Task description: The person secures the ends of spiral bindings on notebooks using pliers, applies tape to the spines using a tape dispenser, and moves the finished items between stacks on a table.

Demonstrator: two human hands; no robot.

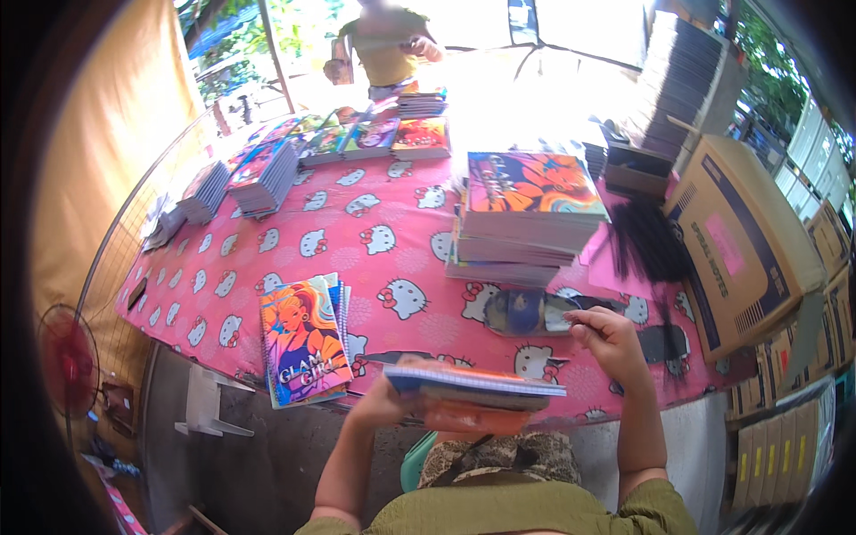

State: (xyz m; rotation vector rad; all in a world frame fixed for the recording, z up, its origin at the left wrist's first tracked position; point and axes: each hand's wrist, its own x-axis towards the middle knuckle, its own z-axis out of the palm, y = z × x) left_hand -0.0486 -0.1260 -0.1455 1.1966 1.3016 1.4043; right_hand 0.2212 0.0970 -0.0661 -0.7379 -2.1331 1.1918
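Observation:
My left hand [389, 403] grips a notebook [477, 383] by its left end, tilted edge-on above the table's near edge; white page edges and an orange cover show. My right hand [613, 346] is raised to the right of it, thumb and fingers pinched together; what they hold, if anything, is too small to make out. Just beyond those fingers lies a clear plastic tray [526, 314] with a dark blue round thing in it. Left of my left hand, a small pile of spiral notebooks [306, 339] with a colourful illustrated cover rests at the table's near edge.
The pink table cover [348, 241] has a cat-face print. A tall notebook stack [530, 209] stands mid-right, beside a bunch of black coils [646, 245] and a cardboard box [744, 241]. More notebook stacks [263, 178] line the far left; beyond them stands another person [388, 45].

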